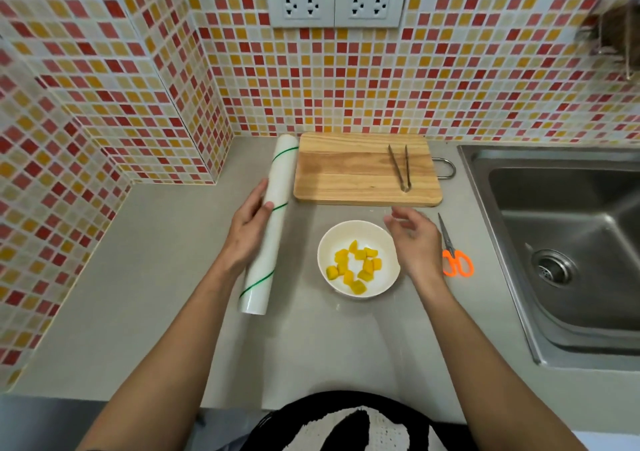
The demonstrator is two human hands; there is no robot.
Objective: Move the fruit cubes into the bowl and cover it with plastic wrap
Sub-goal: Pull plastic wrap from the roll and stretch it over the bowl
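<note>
Left hand [247, 229] has its grip around the plastic wrap roll [268, 224] on the grey desk [145, 277]; right hand [414, 239] hovers loosely spread beside the bowl [388, 274] holding fruit cubes [355, 265]. Mosaic tiles [138, 70] behind, sink [571, 243] right.

Brown object [616, 25] cut off at top right edge, sink [568, 229] cropped at right, clear film barely discernible.
</note>
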